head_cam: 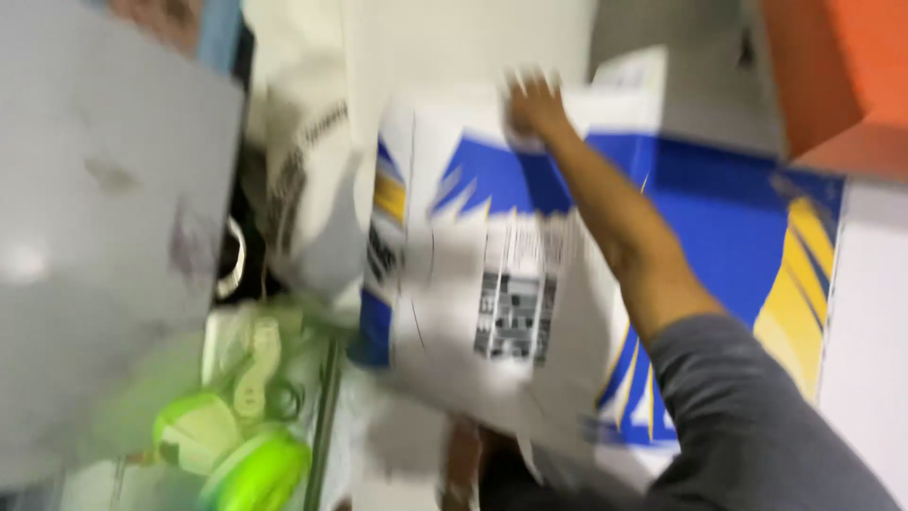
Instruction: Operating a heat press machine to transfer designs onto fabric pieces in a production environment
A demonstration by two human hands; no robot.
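The picture is heavily blurred. A large white package (pixel 492 246) with blue and yellow print and a black-and-white label fills the middle. My right hand (pixel 534 104) reaches up, in a grey sleeve, and its fingers lie over the package's top edge, apparently gripping it. Below the package's lower edge a blurred brown shape that may be my left hand (pixel 461 464) touches its underside; its fingers cannot be made out.
A grey flat panel (pixel 95 237) stands at the left. A white sack (pixel 312 189) leans beside the package. Bright green plastic items (pixel 236 454) lie at the lower left. An orange box (pixel 842 76) sits top right, above a white surface (pixel 870 360).
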